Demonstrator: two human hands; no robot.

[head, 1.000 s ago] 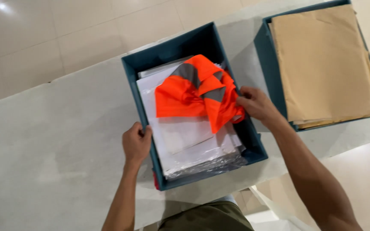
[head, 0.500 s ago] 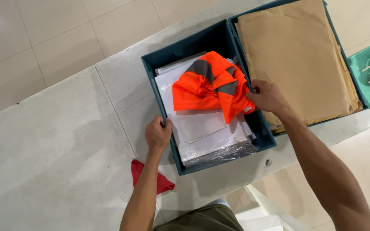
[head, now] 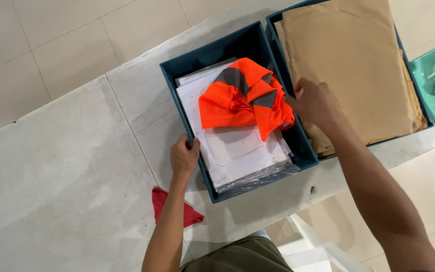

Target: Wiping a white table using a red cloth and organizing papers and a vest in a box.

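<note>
An orange safety vest (head: 237, 103) with grey stripes lies crumpled on a stack of white sheets and clear plastic sleeves (head: 242, 156) inside a dark blue bin (head: 205, 58) on a pale stone table. My left hand (head: 184, 157) grips the bin's left wall near its front corner. Over the bin's right wall, my right hand (head: 315, 103) pinches the vest's right edge with its fingertips.
A second blue bin (head: 328, 153) stacked with brown paper sheets (head: 351, 60) stands right beside the first. Further right is a teal tray (head: 431, 95) with small items. A red cloth (head: 164, 201) lies by my left forearm. A white plastic chair (head: 318, 247) stands below the table's front edge.
My view has swung, so the bins sit further right and the red cloth and teal tray show. Both hands stay at the bin wall and the vest's edge.
</note>
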